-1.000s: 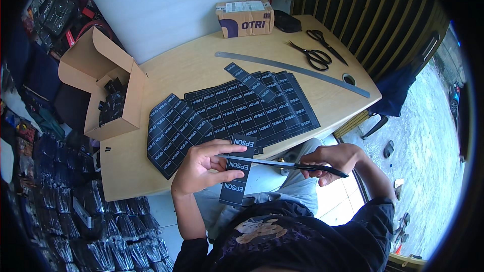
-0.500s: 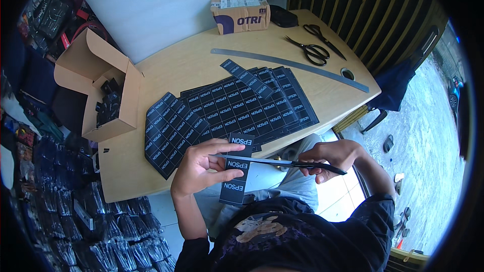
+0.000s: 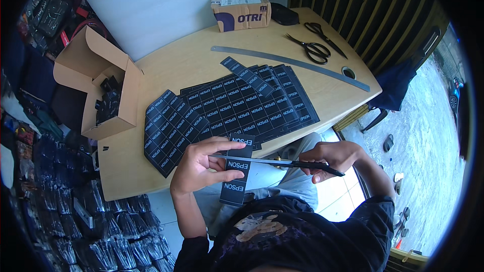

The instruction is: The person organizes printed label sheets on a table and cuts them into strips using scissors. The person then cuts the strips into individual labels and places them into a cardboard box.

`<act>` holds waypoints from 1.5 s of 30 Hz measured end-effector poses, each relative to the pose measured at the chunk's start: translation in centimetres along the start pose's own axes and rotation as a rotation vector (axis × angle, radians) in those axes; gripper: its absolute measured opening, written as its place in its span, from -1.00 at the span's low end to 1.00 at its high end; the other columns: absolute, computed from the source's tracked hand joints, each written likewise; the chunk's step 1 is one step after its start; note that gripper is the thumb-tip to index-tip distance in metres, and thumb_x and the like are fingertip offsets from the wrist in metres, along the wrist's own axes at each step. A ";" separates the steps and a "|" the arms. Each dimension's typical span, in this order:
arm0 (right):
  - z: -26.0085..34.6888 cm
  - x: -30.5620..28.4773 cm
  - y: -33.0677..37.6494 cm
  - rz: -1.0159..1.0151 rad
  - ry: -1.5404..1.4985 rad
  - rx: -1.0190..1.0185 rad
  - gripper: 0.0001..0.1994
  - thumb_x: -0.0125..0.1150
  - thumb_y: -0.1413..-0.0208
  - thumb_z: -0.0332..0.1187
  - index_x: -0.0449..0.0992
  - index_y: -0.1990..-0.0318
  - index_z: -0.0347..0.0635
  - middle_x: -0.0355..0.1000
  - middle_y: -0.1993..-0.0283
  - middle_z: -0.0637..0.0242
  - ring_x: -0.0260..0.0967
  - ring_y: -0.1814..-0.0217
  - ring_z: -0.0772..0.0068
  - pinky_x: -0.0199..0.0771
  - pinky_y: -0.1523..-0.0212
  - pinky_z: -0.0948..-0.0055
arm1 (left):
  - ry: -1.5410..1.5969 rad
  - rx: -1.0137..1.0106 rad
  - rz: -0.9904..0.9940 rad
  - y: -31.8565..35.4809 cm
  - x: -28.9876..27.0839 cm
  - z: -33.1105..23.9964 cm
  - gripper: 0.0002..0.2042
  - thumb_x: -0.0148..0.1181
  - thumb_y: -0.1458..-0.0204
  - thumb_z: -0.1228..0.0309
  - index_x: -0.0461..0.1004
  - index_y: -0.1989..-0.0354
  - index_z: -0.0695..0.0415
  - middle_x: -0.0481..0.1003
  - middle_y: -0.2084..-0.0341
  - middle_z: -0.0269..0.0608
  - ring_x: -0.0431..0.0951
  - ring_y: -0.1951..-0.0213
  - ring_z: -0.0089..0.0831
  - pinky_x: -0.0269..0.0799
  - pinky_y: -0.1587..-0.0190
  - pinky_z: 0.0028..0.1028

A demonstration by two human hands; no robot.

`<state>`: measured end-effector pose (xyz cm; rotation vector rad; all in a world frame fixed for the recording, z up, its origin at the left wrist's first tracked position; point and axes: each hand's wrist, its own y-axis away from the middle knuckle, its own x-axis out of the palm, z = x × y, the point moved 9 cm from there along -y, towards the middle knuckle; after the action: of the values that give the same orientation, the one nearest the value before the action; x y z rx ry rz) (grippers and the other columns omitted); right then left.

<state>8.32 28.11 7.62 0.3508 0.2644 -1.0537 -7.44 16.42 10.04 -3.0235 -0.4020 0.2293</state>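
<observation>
Pinched between the fingers and thumb of my left hand [image 3: 199,167] is a narrow black strip of printed labels [image 3: 233,191], held upright in front of the table edge. My right hand [image 3: 335,158] grips the black handles of a pair of scissors [image 3: 272,161]. The scissor blades lie across the strip, between two of its labels, and their tips reach close to my left fingers. Beyond my hands, black printed label sheets [image 3: 237,103] are spread over the table, with one loose strip [image 3: 247,76] lying on top of them.
On the wooden table [image 3: 166,65] stand an open brown box [image 3: 113,126] holding small black pieces and a closed carton [image 3: 242,22]. A steel ruler [image 3: 292,64], two more scissors [image 3: 316,51] [image 3: 325,39] and a tape roll [image 3: 348,72] lie to the right. Plastic-wrapped bundles [image 3: 101,221] fill the lower left.
Both hands hold nearly the same pose. The scissors have shifted only slightly at the strip, and the strip remains in one piece.
</observation>
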 end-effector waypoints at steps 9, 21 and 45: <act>-0.8 0.5 0.4 -0.029 0.000 -0.005 -0.46 0.03 -0.13 0.12 0.39 0.40 -0.32 0.37 0.58 0.25 0.39 0.54 0.28 0.34 0.52 0.37 | -0.008 -0.002 0.015 0.1 0.1 0.2 -0.47 0.39 0.35 0.75 0.46 0.07 0.34 0.43 0.16 -0.07 0.58 0.22 -0.38 0.61 0.31 -0.59; -1.7 -0.1 0.6 -0.067 0.043 0.016 -0.58 0.19 -0.08 -0.02 0.40 0.42 -0.28 0.38 0.61 0.30 0.39 0.60 0.38 0.31 0.58 0.45 | 0.000 -0.016 0.002 0.2 -0.2 0.2 -0.40 0.42 0.40 0.77 0.42 0.03 0.36 0.39 0.13 -0.12 0.52 0.41 -0.65 0.49 0.46 -0.75; -8.5 1.6 7.2 -0.591 0.022 0.434 -0.61 0.52 0.27 -0.16 0.48 0.48 -0.29 0.34 0.69 0.39 0.25 0.67 0.58 0.18 0.62 0.56 | -0.470 -0.418 -0.918 6.7 -41.9 8.0 -0.38 0.29 0.22 0.72 0.28 -0.13 0.33 0.33 0.01 0.29 0.54 0.17 -0.17 0.60 0.33 -0.38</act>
<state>15.08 33.49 0.33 0.7006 0.1576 -1.6971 -47.00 -0.63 7.17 -2.7066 -1.9816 0.8397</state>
